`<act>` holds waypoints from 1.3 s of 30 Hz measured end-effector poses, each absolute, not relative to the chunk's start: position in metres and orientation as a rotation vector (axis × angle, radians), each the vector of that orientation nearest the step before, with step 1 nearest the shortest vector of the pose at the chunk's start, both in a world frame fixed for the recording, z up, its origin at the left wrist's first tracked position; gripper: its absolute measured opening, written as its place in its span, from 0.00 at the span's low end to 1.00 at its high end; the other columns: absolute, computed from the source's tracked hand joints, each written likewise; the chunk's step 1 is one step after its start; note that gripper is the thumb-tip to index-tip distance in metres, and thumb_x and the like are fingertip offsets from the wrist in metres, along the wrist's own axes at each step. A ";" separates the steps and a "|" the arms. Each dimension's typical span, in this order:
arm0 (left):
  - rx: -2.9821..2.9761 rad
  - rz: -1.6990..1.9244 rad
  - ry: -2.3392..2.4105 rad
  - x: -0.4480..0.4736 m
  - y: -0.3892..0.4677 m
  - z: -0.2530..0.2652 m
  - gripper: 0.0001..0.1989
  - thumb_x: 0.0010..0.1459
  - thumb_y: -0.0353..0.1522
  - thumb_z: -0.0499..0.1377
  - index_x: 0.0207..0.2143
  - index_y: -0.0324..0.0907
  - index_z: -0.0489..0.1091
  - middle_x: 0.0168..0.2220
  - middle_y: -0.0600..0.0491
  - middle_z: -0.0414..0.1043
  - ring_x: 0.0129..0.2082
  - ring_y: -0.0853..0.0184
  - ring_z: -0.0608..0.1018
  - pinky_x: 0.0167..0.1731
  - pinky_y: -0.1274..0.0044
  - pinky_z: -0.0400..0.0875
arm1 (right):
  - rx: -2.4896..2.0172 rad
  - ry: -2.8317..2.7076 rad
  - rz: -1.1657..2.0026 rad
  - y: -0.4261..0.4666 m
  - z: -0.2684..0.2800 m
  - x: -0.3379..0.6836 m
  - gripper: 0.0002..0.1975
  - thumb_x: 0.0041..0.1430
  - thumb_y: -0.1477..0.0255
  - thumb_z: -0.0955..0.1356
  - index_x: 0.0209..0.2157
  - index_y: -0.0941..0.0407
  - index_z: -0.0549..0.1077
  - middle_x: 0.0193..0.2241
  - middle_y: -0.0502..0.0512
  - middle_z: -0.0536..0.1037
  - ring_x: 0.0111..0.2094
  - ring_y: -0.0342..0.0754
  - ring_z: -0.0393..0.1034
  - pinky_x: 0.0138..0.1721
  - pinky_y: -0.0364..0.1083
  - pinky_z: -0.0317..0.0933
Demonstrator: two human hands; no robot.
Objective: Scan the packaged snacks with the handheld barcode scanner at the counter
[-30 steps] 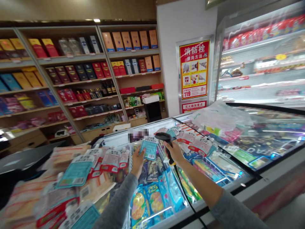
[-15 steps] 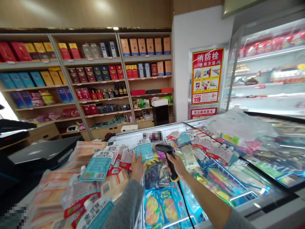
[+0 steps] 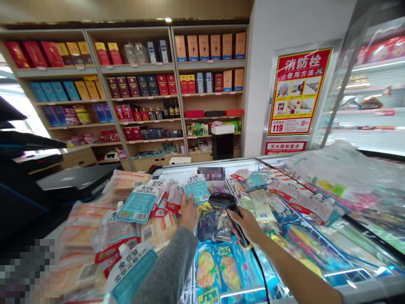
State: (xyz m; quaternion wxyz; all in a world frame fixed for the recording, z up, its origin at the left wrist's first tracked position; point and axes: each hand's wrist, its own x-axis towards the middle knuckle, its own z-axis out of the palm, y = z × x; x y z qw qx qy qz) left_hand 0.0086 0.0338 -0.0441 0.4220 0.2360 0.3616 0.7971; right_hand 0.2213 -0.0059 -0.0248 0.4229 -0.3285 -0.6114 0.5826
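My left hand [image 3: 189, 212] is closed on a drink pouch [image 3: 197, 192] with a blue label, its printed side and barcode turned toward me. In my right hand [image 3: 246, 223] is a black barcode scanner [image 3: 224, 200], gripped by its handle, with a cable hanging down. The scanner's head is just right of the pouch, close to its barcode. To the left, several more drink pouches [image 3: 139, 203] with blue or red labels lie over clear bags of pale, orange-striped packs [image 3: 74, 228]. Below both hands, packaged ice creams [image 3: 205, 268] show through the freezer's glass top.
More pouches [image 3: 311, 207] and a crumpled plastic bag [image 3: 338, 169] lie on the freezer's right side. A dark checkout machine [image 3: 76, 179] stands at the left. Shelves of boxed bottles [image 3: 142, 84] line the back wall, beside a red poster [image 3: 300, 90].
The view has swung left, so the surroundings appear shifted to the right. Both hands stay in nearly the same arrangement, the pouch and scanner still held close together.
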 end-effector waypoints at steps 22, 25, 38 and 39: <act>0.611 1.978 0.965 0.016 0.029 -0.032 0.18 0.56 0.36 0.65 0.49 0.49 0.70 0.39 0.51 0.80 0.37 0.64 0.81 0.41 0.72 0.77 | -0.827 -1.439 1.516 -0.018 -0.022 0.217 0.24 0.55 0.47 0.71 0.32 0.55 0.67 0.17 0.44 0.69 0.12 0.39 0.58 0.13 0.41 0.52; 0.606 1.969 0.979 0.016 0.028 -0.031 0.18 0.56 0.36 0.65 0.49 0.49 0.70 0.38 0.52 0.80 0.37 0.64 0.81 0.43 0.72 0.77 | -0.835 -1.447 1.515 -0.017 -0.022 0.217 0.24 0.55 0.47 0.70 0.32 0.54 0.67 0.17 0.44 0.69 0.12 0.39 0.57 0.13 0.41 0.52; 0.597 1.972 0.939 0.015 0.028 -0.032 0.19 0.56 0.38 0.67 0.49 0.49 0.70 0.35 0.54 0.79 0.35 0.67 0.82 0.41 0.73 0.76 | -0.830 -1.418 1.514 -0.019 -0.020 0.217 0.24 0.53 0.47 0.72 0.30 0.54 0.67 0.18 0.45 0.69 0.13 0.40 0.59 0.13 0.41 0.54; 0.599 1.972 0.937 0.015 0.028 -0.033 0.19 0.55 0.38 0.67 0.49 0.49 0.70 0.34 0.54 0.79 0.35 0.67 0.82 0.41 0.73 0.76 | -0.829 -1.420 1.508 -0.018 -0.021 0.217 0.24 0.53 0.47 0.71 0.31 0.54 0.67 0.17 0.45 0.69 0.13 0.40 0.59 0.13 0.42 0.55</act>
